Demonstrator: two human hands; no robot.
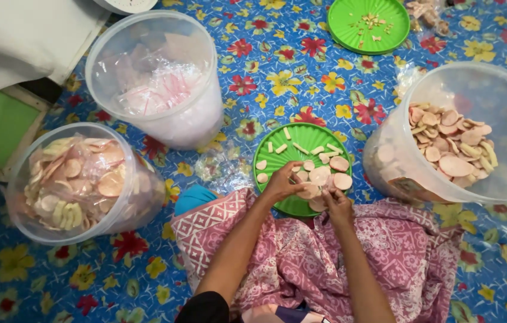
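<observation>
A green round lid (pixel 302 135) lies on the floor mat in front of my lap, with pinkish round chips (pixel 339 163) and pale stick-shaped pieces scattered on it. My left hand (pixel 283 181) reaches over the lid's near side, fingers pinched among the chips. Just to its right, my right hand (pixel 337 203) rests at the lid's near edge with its fingers curled on chips. Exactly which chip each hand holds is hard to tell.
Clear plastic tub (pixel 472 84) of chips at right. Tub (pixel 74 179) of bagged chips at left. Tub (pixel 158 78) of empty clear bags behind it. Second green lid (pixel 368 24) with crumbs at the top. Pink patterned cloth (pixel 325 257) covers my lap on a blue floral mat.
</observation>
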